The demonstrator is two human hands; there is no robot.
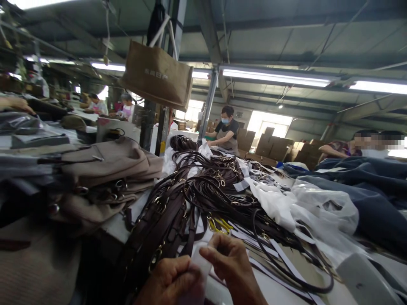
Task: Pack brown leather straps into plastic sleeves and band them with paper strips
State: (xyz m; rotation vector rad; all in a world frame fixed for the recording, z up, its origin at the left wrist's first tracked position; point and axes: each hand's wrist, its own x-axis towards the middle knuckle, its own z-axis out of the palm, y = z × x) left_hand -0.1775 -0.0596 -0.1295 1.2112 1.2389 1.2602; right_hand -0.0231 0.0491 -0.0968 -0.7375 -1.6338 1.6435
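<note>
My left hand (173, 279) is closed at the bottom centre, its fingers pinching a thin white sheet (202, 271). Beside it, my right hand (230, 262) grips the upper part of the same sheet between thumb and bent fingers. Whether the sheet is paper or plastic I cannot tell. Just beyond my hands lies a big pile of dark brown straps (203, 190) with gold-coloured clips and buckles. A yellow-handled tool (224, 224) rests among them, its working end hidden.
Taupe bags (111, 169) with metal rings are heaped at left. White plastic wrapping (321, 203) and dark blue fabric (375, 182) lie at right. A brown tote bag (157, 76) hangs from a post. A masked person (227, 131) works across the table.
</note>
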